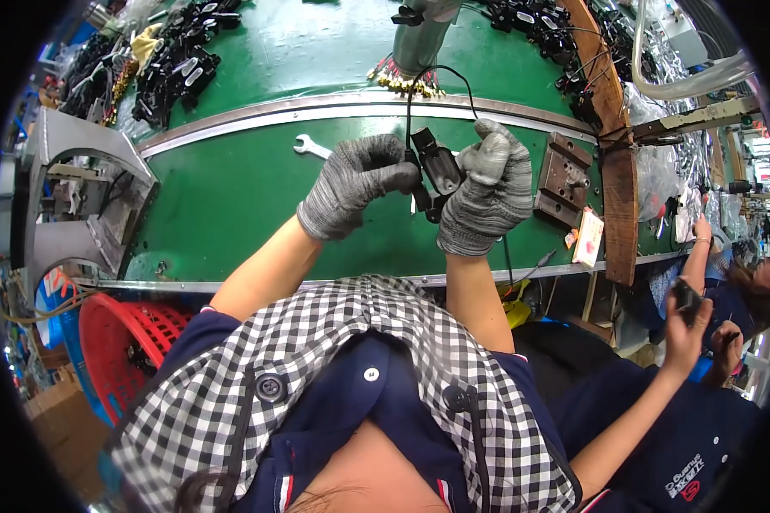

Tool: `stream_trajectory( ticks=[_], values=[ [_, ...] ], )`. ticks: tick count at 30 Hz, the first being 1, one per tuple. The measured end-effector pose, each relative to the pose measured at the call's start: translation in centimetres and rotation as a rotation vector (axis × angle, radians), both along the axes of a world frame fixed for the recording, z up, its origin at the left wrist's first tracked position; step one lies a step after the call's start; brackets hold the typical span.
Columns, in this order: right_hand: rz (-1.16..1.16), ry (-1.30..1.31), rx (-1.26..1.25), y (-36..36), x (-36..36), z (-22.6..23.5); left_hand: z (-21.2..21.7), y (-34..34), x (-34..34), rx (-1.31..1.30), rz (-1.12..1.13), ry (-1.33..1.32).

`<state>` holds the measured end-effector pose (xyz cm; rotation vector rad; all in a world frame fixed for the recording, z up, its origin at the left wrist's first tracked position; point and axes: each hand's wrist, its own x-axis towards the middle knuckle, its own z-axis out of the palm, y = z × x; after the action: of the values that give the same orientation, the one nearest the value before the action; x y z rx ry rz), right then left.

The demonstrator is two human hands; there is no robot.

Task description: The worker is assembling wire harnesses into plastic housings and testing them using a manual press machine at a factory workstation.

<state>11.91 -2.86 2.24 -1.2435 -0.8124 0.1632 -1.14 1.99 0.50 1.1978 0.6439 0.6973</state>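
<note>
black part (439, 169) w/ cable pinched betw. fingers (399, 174) of both gloved hands

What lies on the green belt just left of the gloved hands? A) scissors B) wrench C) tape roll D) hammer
B: a small silver open-end wrench lies flat on the green belt, just left of the left hand, which with the right hand holds a black part.

small rectangular card (589, 238), cream with red-orange print, lies on the green bench (231, 197) beside the wooden board (620, 197) at right.
</note>
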Motion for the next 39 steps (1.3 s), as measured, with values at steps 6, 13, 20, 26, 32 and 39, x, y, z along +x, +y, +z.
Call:
stream_trajectory(
  ticks=[6, 13, 20, 26, 32, 39],
  values=[
    [0.045, 0.316, -0.032, 0.4, 0.1, 0.2, -1.2, -0.6, 0.4, -0.084, 0.048, -0.160],
    [-0.031, -0.034, 0.040, 0.2, 0.0, 0.4, 1.3, -0.4, 0.1, 0.058, 0.038, 0.101],
    [0.095, 0.340, 0.035, 0.0, 0.3, 0.6, -0.1, -0.2, 0.1, -0.001, -0.032, -0.147],
    [-0.042, 0.024, 0.028, 0.4, 0.2, -0.4, 0.9, -0.5, 0.4, 0.094, 0.030, 0.066],
    [-0.021, -0.085, 0.113, 0.4, -0.1, -0.4, 0.1, -0.3, -0.1, -0.019, -0.048, -0.089],
    [-0.028, 0.048, 0.122, 0.2, -0.1, 0.1, 0.3, -0.5, -0.6, -0.070, -0.062, -0.082]
  ],
)
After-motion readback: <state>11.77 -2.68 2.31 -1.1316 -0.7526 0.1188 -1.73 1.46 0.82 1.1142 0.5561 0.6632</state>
